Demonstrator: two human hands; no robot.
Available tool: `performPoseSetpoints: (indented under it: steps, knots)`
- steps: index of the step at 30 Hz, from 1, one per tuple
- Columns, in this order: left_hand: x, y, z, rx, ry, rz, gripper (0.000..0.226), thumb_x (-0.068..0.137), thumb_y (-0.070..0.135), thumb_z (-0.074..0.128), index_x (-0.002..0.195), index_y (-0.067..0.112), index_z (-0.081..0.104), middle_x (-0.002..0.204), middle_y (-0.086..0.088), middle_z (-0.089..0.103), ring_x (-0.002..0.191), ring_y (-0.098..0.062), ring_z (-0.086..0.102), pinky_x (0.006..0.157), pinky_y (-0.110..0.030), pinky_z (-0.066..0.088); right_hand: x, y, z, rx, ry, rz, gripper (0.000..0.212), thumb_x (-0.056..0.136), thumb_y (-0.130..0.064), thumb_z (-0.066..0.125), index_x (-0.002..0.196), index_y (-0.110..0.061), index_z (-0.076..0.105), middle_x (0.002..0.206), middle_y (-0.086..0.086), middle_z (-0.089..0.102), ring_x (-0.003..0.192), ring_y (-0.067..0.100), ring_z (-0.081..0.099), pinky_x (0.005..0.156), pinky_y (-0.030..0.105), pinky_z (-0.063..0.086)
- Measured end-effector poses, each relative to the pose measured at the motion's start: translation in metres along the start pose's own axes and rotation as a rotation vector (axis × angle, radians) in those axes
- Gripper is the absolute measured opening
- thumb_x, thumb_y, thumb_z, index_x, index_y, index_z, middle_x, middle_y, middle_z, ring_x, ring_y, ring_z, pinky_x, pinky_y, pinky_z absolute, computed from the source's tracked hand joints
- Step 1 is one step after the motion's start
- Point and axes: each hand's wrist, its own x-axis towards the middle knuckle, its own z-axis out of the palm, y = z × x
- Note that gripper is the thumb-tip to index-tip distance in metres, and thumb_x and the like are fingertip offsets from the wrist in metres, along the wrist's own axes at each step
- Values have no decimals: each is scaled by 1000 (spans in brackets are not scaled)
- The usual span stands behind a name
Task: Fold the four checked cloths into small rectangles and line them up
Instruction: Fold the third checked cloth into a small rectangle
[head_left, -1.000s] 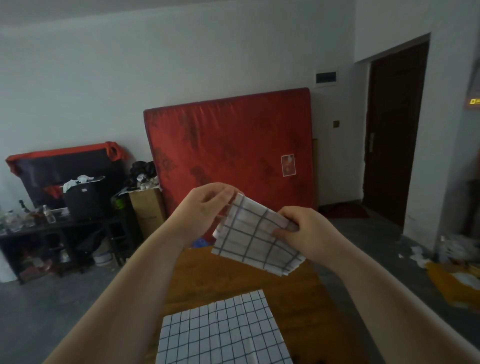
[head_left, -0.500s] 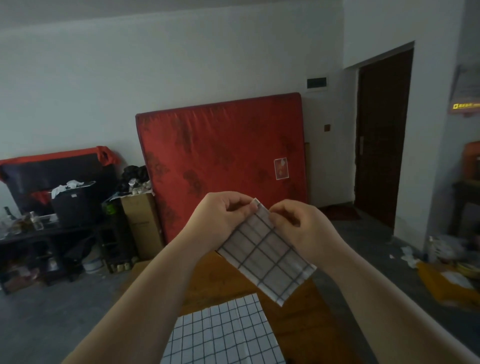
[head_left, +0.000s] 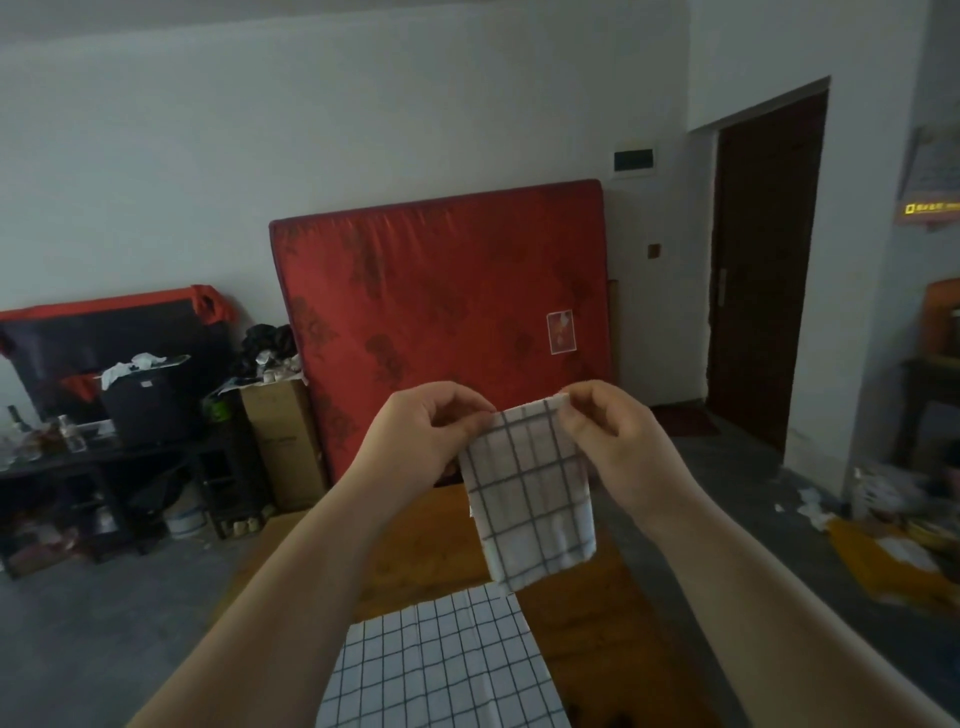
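Above the wooden table (head_left: 410, 545): one folded checked cloth (head_left: 530, 493), hanging upright, pinched at its top corners by left hand (head_left: 421, 436) and right hand (head_left: 613, 436). On table below, near edge: one checked cloth (head_left: 441, 665), spread flat. Behind: red mattress (head_left: 441, 312) leaning against wall.

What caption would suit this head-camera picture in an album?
Left hand and right hand pinch the top corners of a folded cloth above a table where a flat cloth lies.
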Motion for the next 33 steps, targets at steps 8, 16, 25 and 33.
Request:
performPoseSetpoints:
  steps: [8, 16, 25, 33]
  knots:
    - [-6, -4, -1, -71, 86, 53, 14, 91, 21, 74, 94, 34, 75, 87, 13, 73, 82, 1, 67, 68, -14, 54, 2, -4, 5, 183, 182, 98, 15, 101, -28, 59, 96, -32, 73, 92, -12, 74, 88, 11, 71, 75, 30, 60]
    - [-5, -4, 6, -217, 149, 21, 15, 93, 16, 71, 95, 29, 77, 89, 13, 76, 83, -3, 70, 71, -15, 56, 2, 1, 6, 238, 190, 168, 19, 101, -28, 58, 95, -34, 75, 95, -7, 76, 93, 17, 73, 83, 41, 62]
    - [1, -10, 7, -111, 176, -16, 14, 91, 21, 74, 90, 35, 77, 88, 20, 75, 85, 0, 69, 67, -11, 53, 3, 3, 8, 208, 149, 93, 22, 103, -21, 56, 100, -34, 73, 97, -14, 75, 90, 7, 72, 72, 24, 59]
    - [3, -8, 2, -71, 219, -27, 10, 93, 27, 72, 91, 37, 75, 86, 23, 72, 72, -4, 66, 58, -20, 50, 12, 2, 12, 192, 162, 105, 21, 102, -23, 58, 97, -34, 75, 99, -16, 76, 96, 4, 71, 83, 27, 58]
